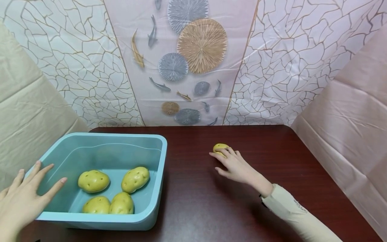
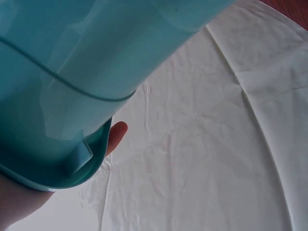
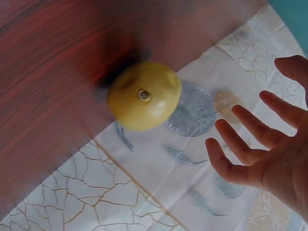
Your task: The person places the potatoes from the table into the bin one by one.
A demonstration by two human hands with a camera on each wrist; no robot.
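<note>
A yellow potato [image 1: 219, 147] lies on the dark table, partly covered by my right hand [image 1: 239, 168] in the head view. In the right wrist view, a gap shows between that potato [image 3: 144, 96] and the loosely spread fingers [image 3: 250, 130]; nothing is in their grasp. At the left, my left hand [image 1: 24, 200] lies over the near-left rim of a light blue plastic tub [image 1: 148, 211], fingers spread. Several more potatoes [image 1: 93, 181] lie on the tub's bottom. The left wrist view has the tub's outer wall [image 2: 96, 53] hiding most of that hand.
The dark red-brown tabletop [image 1: 193, 198] extends between the tub and the right arm. Behind it hangs a patterned cloth [image 1: 187, 90] with fish and round motifs. Plain pale cloth [image 1: 347, 134] encloses the right side, and similar cloth [image 1: 33, 101] the left.
</note>
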